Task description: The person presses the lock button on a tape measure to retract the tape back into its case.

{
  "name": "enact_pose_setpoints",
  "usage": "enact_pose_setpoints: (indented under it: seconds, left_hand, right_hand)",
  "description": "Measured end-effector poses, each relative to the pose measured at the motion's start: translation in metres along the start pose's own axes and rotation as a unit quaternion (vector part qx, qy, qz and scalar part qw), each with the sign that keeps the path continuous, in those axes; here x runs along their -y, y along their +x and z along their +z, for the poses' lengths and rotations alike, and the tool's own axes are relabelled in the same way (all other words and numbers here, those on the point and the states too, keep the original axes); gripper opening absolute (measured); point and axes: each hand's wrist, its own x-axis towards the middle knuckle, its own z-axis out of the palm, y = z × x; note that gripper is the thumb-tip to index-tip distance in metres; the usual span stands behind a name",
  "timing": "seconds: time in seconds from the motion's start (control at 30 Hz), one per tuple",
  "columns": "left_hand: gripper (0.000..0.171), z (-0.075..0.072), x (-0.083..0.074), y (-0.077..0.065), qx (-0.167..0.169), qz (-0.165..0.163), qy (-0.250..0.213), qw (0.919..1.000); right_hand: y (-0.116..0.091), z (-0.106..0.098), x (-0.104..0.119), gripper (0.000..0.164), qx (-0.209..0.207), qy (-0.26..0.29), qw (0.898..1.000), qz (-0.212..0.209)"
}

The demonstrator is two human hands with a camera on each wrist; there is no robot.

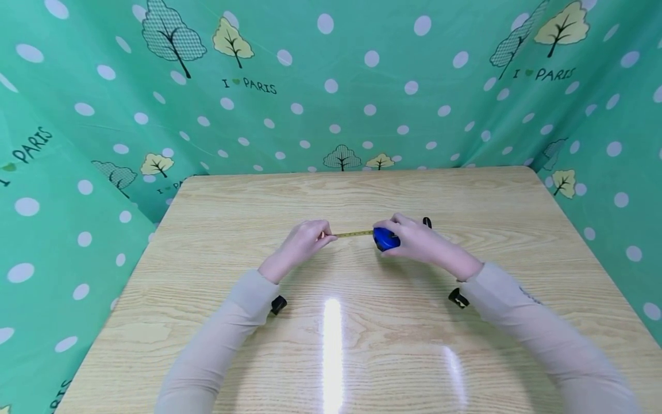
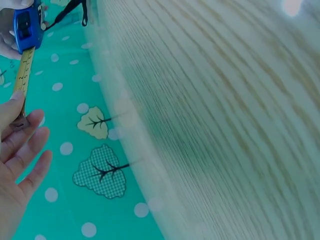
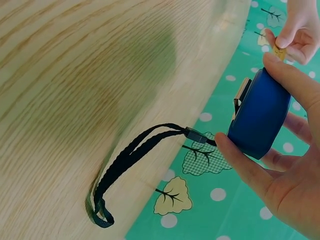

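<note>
My right hand grips a blue tape measure above the table, with its fingers and thumb around the case, as the right wrist view shows. A short length of yellow blade runs out of it to the left. At the blade's end, my left hand pinches the metal hook between thumb and forefinger; the other fingers spread loosely in the left wrist view. From the case hangs a black wrist strap, its loop reaching down to the wooden surface. A metal clip shows on the case's side.
The wooden table spreads under both hands, with light reflections near the front. Green dotted cloth hangs behind it and at both sides. Small black devices show beneath the wrists.
</note>
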Motion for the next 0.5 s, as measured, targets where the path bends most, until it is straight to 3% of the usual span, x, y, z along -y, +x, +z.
enact_pose_setpoints:
  seconds: [0.27, 0.5]
  left_hand:
    - [0.011, 0.0035, -0.0033, 0.0027, -0.001, 0.012, -0.017, 0.9998]
    - [0.009, 0.0061, -0.0070, 0.0051, 0.009, 0.000, -0.016, 0.9998]
  right_hand:
    - [0.0027, 0.0018, 0.0032, 0.061, 0.001, 0.006, 1.000, -0.006]
    - [0.0043, 0.0019, 0.0062, 0.061, -0.001, 0.008, 1.000, -0.015]
